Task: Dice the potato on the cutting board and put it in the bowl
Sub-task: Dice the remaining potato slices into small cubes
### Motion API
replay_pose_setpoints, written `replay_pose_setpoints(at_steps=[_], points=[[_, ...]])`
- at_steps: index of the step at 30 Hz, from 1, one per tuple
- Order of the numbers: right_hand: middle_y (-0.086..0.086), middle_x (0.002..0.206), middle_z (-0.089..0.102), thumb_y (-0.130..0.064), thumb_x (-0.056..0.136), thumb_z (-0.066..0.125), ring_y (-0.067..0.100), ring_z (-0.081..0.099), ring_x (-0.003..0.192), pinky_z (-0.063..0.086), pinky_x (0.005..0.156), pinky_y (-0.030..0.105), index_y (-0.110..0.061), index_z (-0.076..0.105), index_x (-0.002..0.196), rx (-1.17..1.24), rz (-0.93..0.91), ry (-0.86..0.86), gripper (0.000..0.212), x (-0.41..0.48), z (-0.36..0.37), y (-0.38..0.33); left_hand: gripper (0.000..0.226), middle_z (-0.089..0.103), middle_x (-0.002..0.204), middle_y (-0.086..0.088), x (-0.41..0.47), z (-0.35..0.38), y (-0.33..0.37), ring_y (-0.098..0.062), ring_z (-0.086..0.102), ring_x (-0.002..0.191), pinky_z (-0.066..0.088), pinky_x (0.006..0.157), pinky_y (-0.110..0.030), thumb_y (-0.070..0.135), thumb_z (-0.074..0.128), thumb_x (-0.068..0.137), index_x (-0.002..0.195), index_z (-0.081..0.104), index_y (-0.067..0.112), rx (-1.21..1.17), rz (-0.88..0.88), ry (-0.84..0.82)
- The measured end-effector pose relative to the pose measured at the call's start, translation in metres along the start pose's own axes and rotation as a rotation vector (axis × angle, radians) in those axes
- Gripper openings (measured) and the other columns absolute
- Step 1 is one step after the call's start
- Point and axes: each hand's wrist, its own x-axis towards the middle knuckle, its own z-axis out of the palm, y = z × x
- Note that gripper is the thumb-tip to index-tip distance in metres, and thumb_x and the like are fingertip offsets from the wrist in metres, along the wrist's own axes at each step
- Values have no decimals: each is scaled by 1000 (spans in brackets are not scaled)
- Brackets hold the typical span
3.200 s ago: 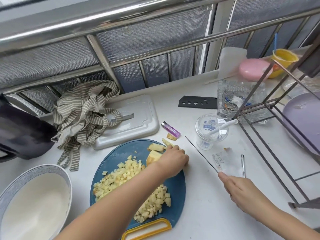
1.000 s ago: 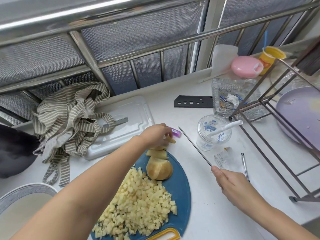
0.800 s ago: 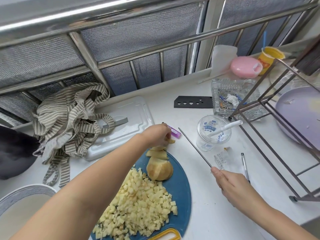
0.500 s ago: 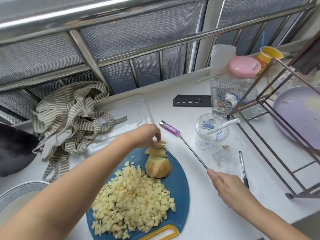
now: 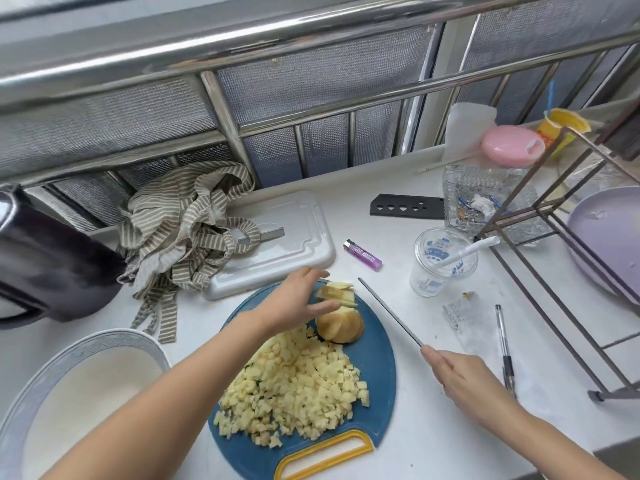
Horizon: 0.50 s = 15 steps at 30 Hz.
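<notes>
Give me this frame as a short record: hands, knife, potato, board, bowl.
cutting board: blue, round, yellow handle toward the person
left hand: open, fingers straight, over the board beside the potato slices; contact unclear
right hand: grips the knife, blade angled over the counter, right of the board
diced potato: big pile on the board
uncut potato chunk: on the board's far side, next to the slices
bowl: left of the board, no potato visible inside
progress: dicing unfinished, nothing in bowl

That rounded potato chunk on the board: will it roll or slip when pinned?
It probably won't roll: the potato chunk seems to sit dome up on the cutting board. Its curved skin may slip under a flat press. It looks firm, not floppy.
</notes>
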Motion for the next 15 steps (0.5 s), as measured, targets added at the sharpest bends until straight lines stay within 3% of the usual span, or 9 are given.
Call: replay_pose_setpoints(at_steps=[3,5,7,9,11,13,15], points=[[-8,53,28,-69,80,34,11,28,50,25,53,29,-14,30,64,8,-15,2,57,4,-5,-7,62,36,148,-5,5,5,7,-19,32,137,27,112,-31,46,52,95,147,35,15,-33,-54,-21],[-9,53,27,-68,80,34,10,26,49,25,53,29,-14,30,63,-15,-43,-5,56,6,-10,-11,53,40,144,-7,8,5,9,-21,37,133,31,110,-32,38,49,98,143,39,11,-21,-104,47],[-6,55,28,-67,81,34,11,26,51,24,55,30,-13,29,63,-30,-74,-18,57,7,-16,-15,34,53,126,-5,4,4,11,-20,52,114,42,95,-30,32,51,97,124,54,12,-25,-156,228],[-3,58,29,-69,80,35,12,28,53,24,56,31,-13,29,63,-41,-109,-31,60,10,-23,-19,17,61,94,0,-10,5,14,-19,58,85,45,70,-29,30,56,94,93,59,14,-114,-235,355],[-3,59,30,-72,80,33,12,29,54,24,56,32,-12,30,64,-77,-151,-60,62,14,-28,-25,24,59,77,4,-29,13,13,-14,55,70,37,57,-26,36,63,89,80,54,16,-192,-299,344],[-2,59,30,-74,78,29,11,29,54,24,55,30,-11,31,65,-144,-195,-96,64,19,-30,-31,26,59,86,7,-47,25,14,-10,54,76,37,61,-23,42,68,86,86,54,19,-185,-300,306],[-2,59,30,-74,79,26,10,28,53,24,54,29,-11,31,65,-211,-221,-129,65,27,-31,-35,28,55,104,11,-56,41,12,-7,53,93,41,75,-20,41,68,86,101,55,22,-121,-200,334]])
